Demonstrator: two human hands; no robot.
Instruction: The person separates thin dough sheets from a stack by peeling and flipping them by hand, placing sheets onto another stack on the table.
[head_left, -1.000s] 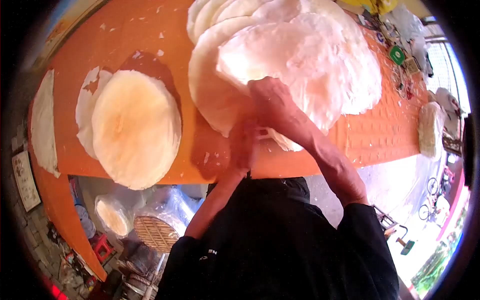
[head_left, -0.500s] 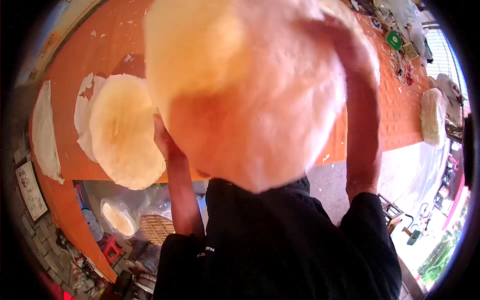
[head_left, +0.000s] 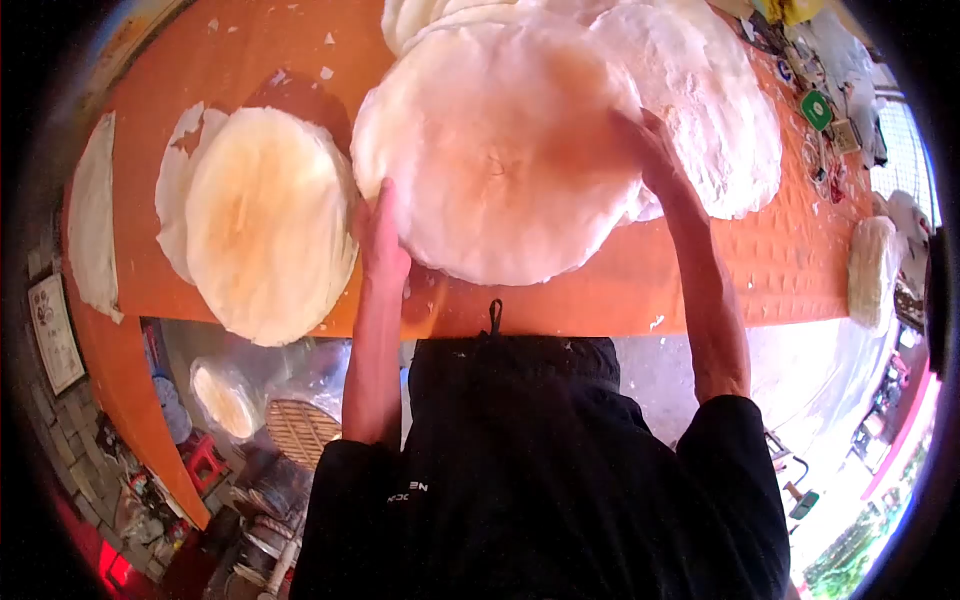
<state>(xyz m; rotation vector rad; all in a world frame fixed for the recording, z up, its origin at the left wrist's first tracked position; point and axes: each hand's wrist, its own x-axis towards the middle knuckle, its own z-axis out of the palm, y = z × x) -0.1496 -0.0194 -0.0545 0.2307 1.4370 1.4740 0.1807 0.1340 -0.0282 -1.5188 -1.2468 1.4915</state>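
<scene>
A large, thin, round sheet (head_left: 470, 150) that looks like flatbread, pale with a browned patch, is held nearly level over the front of the orange table (head_left: 640, 280). My left hand (head_left: 383, 235) grips its left edge, thumb on top and fingers beneath. At the right edge, my right hand (head_left: 648, 150) holds the same flatbread; its fingertips are slightly blurred. Beyond and to the right lies a pile of similar flatbreads (head_left: 720, 120), partly covered by the held one. Close to my left hand, another stack of round flatbreads (head_left: 270, 220) slightly overhangs the table's front edge.
A folded pale sheet (head_left: 95, 220) lies at the table's left end. Small items, including a green round object (head_left: 815, 109), clutter the far right. A plastic-wrapped bundle (head_left: 872, 275) sits at the right edge. Below are a woven basket (head_left: 300, 432) and a red stool (head_left: 205, 462).
Both hands have lowered the flatbread from close to the camera and tipped it flatter over the table. The pile behind it has come into view.
</scene>
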